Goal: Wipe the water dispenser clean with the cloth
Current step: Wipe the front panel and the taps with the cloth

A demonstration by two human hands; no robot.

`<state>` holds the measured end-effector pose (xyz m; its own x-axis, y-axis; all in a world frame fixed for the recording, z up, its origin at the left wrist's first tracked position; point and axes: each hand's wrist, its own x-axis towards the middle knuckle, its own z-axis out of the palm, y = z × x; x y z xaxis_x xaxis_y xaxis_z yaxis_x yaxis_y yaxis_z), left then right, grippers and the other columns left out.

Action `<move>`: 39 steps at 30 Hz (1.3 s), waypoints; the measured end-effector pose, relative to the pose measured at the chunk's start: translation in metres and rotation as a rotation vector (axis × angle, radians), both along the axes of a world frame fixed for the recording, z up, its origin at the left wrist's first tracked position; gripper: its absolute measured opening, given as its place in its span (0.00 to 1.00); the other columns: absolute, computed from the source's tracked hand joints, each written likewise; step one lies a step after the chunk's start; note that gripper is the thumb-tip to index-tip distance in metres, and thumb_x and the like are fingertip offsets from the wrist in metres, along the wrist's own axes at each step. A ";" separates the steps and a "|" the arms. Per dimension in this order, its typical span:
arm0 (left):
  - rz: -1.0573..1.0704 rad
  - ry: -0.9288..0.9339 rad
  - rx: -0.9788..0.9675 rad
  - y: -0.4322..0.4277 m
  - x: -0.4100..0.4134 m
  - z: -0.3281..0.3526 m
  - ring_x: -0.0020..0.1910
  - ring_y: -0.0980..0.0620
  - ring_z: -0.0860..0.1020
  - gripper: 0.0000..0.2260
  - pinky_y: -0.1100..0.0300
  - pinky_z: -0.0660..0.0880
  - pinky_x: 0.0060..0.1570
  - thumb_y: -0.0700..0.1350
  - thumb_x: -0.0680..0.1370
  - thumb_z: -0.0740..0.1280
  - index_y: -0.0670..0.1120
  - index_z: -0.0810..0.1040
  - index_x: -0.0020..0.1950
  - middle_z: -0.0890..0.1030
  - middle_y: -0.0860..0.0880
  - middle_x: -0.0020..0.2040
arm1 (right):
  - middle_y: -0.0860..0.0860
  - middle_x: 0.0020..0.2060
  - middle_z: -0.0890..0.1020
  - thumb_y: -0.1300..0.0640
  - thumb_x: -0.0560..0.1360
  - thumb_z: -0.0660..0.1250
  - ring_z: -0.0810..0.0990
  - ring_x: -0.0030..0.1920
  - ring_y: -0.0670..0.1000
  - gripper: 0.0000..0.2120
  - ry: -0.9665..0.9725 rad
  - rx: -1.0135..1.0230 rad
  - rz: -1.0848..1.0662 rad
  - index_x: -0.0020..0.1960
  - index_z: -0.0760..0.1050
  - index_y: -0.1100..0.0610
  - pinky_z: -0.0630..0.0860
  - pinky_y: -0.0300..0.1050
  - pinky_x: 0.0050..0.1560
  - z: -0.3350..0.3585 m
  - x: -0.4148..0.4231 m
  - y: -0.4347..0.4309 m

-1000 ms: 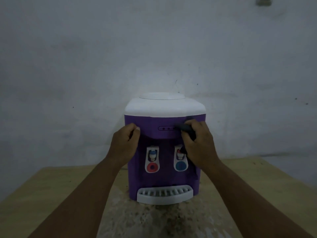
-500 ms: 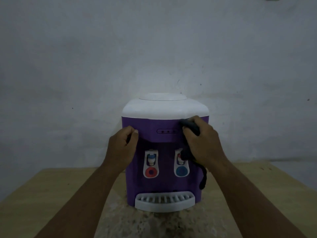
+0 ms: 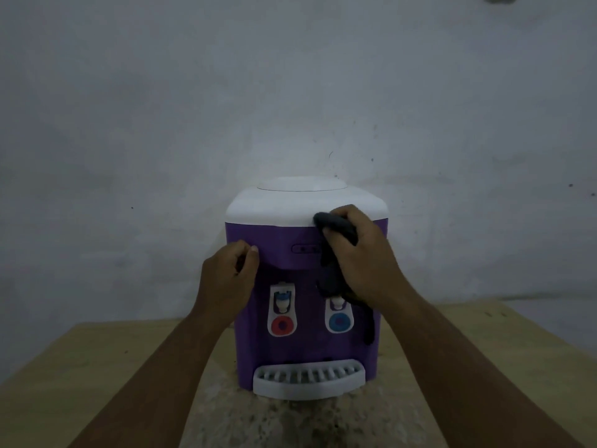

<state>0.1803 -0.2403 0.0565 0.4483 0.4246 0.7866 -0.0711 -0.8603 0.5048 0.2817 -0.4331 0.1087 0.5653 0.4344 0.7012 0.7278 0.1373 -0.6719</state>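
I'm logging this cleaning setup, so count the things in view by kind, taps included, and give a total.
dispenser: 1
taps: 2 (red tap, blue tap)
drip tray: 1
cloth: 1
table: 1
Total: 6

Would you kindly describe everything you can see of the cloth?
The cloth is dark grey, soft and bunched. The right hand grips it and presses it against the water dispenser at the upper right front, where the white top meets the purple body. A loose end hangs down beside the blue tap.
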 end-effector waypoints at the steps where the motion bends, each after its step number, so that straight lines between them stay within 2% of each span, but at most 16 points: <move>1: 0.005 0.004 0.009 0.000 0.000 0.000 0.30 0.48 0.71 0.16 0.60 0.65 0.30 0.45 0.82 0.61 0.41 0.69 0.35 0.73 0.44 0.30 | 0.48 0.39 0.79 0.56 0.81 0.62 0.78 0.36 0.44 0.03 0.071 0.084 -0.055 0.51 0.74 0.49 0.75 0.39 0.33 0.001 0.005 -0.002; 3: 0.010 0.002 0.022 -0.001 0.000 0.000 0.30 0.49 0.70 0.16 0.64 0.63 0.29 0.45 0.82 0.61 0.41 0.69 0.35 0.72 0.44 0.29 | 0.45 0.41 0.77 0.54 0.81 0.60 0.76 0.38 0.41 0.03 0.193 0.208 -0.257 0.53 0.72 0.49 0.73 0.36 0.34 0.005 0.017 -0.008; 5: 0.016 -0.011 0.032 -0.001 0.000 0.000 0.30 0.49 0.69 0.16 0.66 0.62 0.29 0.44 0.81 0.62 0.42 0.68 0.34 0.71 0.46 0.29 | 0.46 0.43 0.77 0.54 0.82 0.59 0.76 0.39 0.42 0.04 0.213 0.192 -0.382 0.55 0.70 0.49 0.71 0.37 0.35 0.007 0.025 -0.010; 7: 0.021 -0.026 0.037 -0.001 0.002 -0.001 0.29 0.52 0.68 0.17 0.66 0.62 0.28 0.43 0.81 0.62 0.44 0.66 0.33 0.69 0.48 0.28 | 0.46 0.42 0.77 0.55 0.81 0.59 0.76 0.39 0.42 0.04 0.156 0.167 -0.361 0.55 0.70 0.50 0.71 0.37 0.34 0.003 0.022 -0.005; 10: 0.021 -0.046 0.040 0.000 0.004 -0.002 0.28 0.53 0.67 0.17 0.66 0.61 0.28 0.43 0.81 0.62 0.43 0.66 0.33 0.68 0.47 0.28 | 0.45 0.40 0.78 0.57 0.81 0.61 0.76 0.37 0.39 0.04 0.013 0.115 -0.184 0.52 0.73 0.49 0.72 0.31 0.32 -0.008 0.009 0.003; 13: 0.025 -0.048 0.047 0.000 0.004 -0.002 0.28 0.53 0.67 0.17 0.66 0.61 0.28 0.44 0.81 0.62 0.43 0.66 0.33 0.68 0.48 0.27 | 0.47 0.39 0.79 0.59 0.80 0.63 0.78 0.38 0.45 0.05 -0.066 -0.030 0.007 0.49 0.75 0.50 0.75 0.39 0.36 -0.015 0.013 -0.004; 15: 0.021 -0.044 0.049 0.000 0.003 -0.001 0.29 0.51 0.67 0.17 0.66 0.61 0.29 0.44 0.81 0.62 0.42 0.66 0.33 0.69 0.47 0.28 | 0.44 0.41 0.80 0.60 0.80 0.62 0.78 0.41 0.46 0.06 -0.060 0.003 -0.068 0.51 0.75 0.50 0.75 0.39 0.40 -0.019 0.027 -0.013; 16: 0.026 -0.039 0.051 0.000 0.003 -0.001 0.29 0.50 0.68 0.17 0.65 0.62 0.29 0.44 0.81 0.62 0.41 0.67 0.34 0.69 0.46 0.28 | 0.43 0.43 0.79 0.60 0.80 0.61 0.78 0.43 0.44 0.07 -0.007 0.066 -0.161 0.53 0.74 0.49 0.76 0.38 0.42 -0.021 0.038 -0.017; 18: 0.037 -0.037 0.058 0.000 0.004 -0.002 0.31 0.48 0.69 0.16 0.65 0.62 0.29 0.44 0.81 0.62 0.40 0.68 0.34 0.70 0.45 0.28 | 0.45 0.47 0.78 0.57 0.82 0.59 0.78 0.47 0.46 0.06 0.207 0.147 -0.306 0.56 0.71 0.48 0.77 0.44 0.46 -0.024 0.061 -0.020; 20: 0.042 -0.044 0.068 0.000 0.005 -0.003 0.31 0.48 0.69 0.17 0.66 0.61 0.29 0.43 0.81 0.62 0.40 0.67 0.34 0.69 0.46 0.28 | 0.51 0.51 0.78 0.54 0.82 0.57 0.78 0.49 0.51 0.06 0.470 0.140 -0.295 0.57 0.70 0.49 0.78 0.50 0.48 -0.028 0.076 -0.017; 22: 0.053 -0.052 0.081 0.000 0.006 -0.003 0.30 0.49 0.68 0.17 0.66 0.61 0.29 0.43 0.81 0.62 0.41 0.67 0.34 0.68 0.48 0.28 | 0.54 0.51 0.78 0.54 0.82 0.55 0.78 0.48 0.52 0.07 0.584 0.132 -0.289 0.57 0.69 0.50 0.77 0.49 0.45 -0.033 0.079 -0.013; 24: 0.062 -0.049 0.096 0.001 0.006 -0.004 0.28 0.52 0.66 0.17 0.66 0.61 0.29 0.43 0.81 0.62 0.42 0.66 0.34 0.67 0.49 0.28 | 0.50 0.48 0.78 0.55 0.82 0.55 0.78 0.46 0.50 0.06 0.482 0.165 -0.339 0.56 0.69 0.50 0.74 0.44 0.41 -0.039 0.065 -0.009; 28: 0.065 -0.052 0.112 0.002 0.007 -0.005 0.29 0.52 0.67 0.16 0.66 0.62 0.29 0.44 0.82 0.62 0.43 0.66 0.34 0.68 0.49 0.28 | 0.48 0.46 0.78 0.58 0.81 0.60 0.77 0.45 0.45 0.05 0.012 0.162 -0.310 0.54 0.72 0.51 0.73 0.37 0.41 -0.053 0.035 0.000; 33: 0.065 -0.043 0.132 0.004 0.007 -0.007 0.30 0.51 0.68 0.16 0.66 0.62 0.29 0.44 0.82 0.61 0.42 0.67 0.35 0.69 0.48 0.29 | 0.46 0.41 0.76 0.53 0.82 0.57 0.76 0.40 0.43 0.04 0.265 0.274 -0.400 0.55 0.68 0.52 0.72 0.39 0.37 -0.018 0.039 0.004; 37: 0.059 -0.055 0.143 0.006 0.009 -0.008 0.28 0.52 0.67 0.16 0.66 0.61 0.29 0.43 0.82 0.61 0.42 0.67 0.35 0.69 0.48 0.29 | 0.45 0.38 0.76 0.54 0.82 0.57 0.75 0.37 0.41 0.04 0.119 0.191 -0.441 0.54 0.69 0.52 0.68 0.31 0.30 -0.013 0.036 0.003; 39: 0.060 -0.058 0.149 0.006 0.009 -0.008 0.28 0.53 0.67 0.16 0.66 0.62 0.29 0.43 0.82 0.61 0.41 0.67 0.35 0.68 0.48 0.29 | 0.45 0.37 0.76 0.55 0.82 0.58 0.76 0.36 0.42 0.04 0.003 0.114 -0.447 0.54 0.70 0.52 0.68 0.34 0.30 -0.011 0.033 0.003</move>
